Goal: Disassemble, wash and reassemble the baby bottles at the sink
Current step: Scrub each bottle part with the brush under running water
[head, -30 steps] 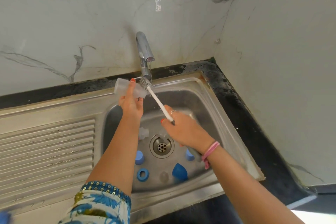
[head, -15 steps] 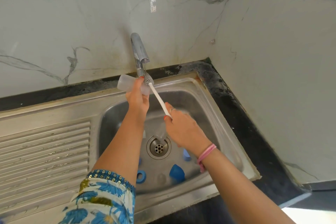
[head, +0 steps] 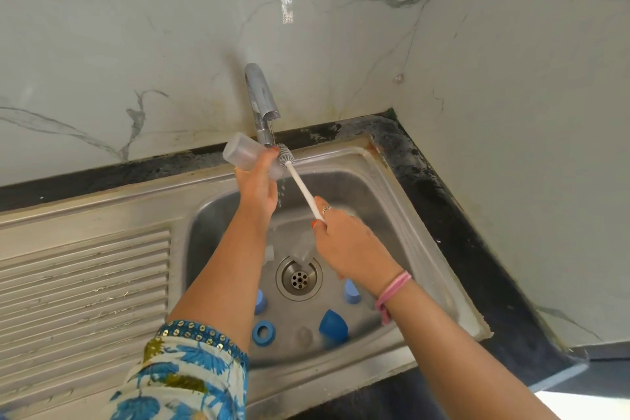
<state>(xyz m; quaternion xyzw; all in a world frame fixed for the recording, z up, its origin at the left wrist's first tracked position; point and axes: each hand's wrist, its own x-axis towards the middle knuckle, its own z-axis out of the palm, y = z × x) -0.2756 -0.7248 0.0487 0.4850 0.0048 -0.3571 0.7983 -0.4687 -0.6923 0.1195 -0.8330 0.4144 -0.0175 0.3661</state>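
1. We are reaching our left arm (head: 221, 283) forward and upward, its patterned sleeve (head: 184, 372) sitting near the elbow.
2. We are curling our left hand (head: 257, 186) around the clear bottle (head: 243, 155), fingers wrapped over its body, holding it tilted on its side.
3. We are extending our right arm (head: 460, 351) forward from the lower right, a pink band (head: 392, 293) circling the wrist.
4. We are gripping the white brush handle (head: 305, 189) in our right hand (head: 347, 245), thumb and fingers closed around its lower end.

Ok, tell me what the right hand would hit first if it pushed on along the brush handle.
Probably the clear bottle the left hand grips: the right hand's brush head sits at its mouth.
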